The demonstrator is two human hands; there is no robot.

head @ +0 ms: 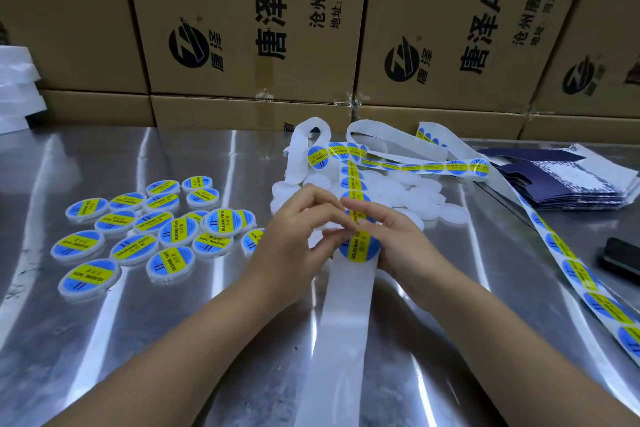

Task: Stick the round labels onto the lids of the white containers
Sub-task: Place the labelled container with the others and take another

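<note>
Label strip (pixel 353 184), white backing paper carrying round blue-and-yellow "SOLDERING PASTE" stickers, runs from a tangled heap at table centre toward the person; spent backing (pixel 343 315) trails off the near edge.

Current label (pixel 358 243): lowest on the strip, between both hands. Left hand (pixel 294 236) pinches at its left edge with thumb and forefinger; right hand (pixel 398 239) grips the strip along its right edge. Whether a container sits beneath is hidden by the fingers.

Unlabelled white containers (pixel 408 198): loose pile just behind the hands, partly under the strip.

Labelled containers (pixel 138 222): scattered group, left of the hands, well apart from the pile.

Second strip (pixel 568 270): lies diagonally at right, near a stack of dark blue cartons (pixel 571 184).

Handling, judged: label thin, limp, near weightless, adhesive underneath; likely to curl or self-stick. Best taken by the very rim, peeled by bending the backing away. Containers light, smooth plastic, apt to slide on the steel table (pixel 138 340); steady by the sidewall when pressing.
</note>
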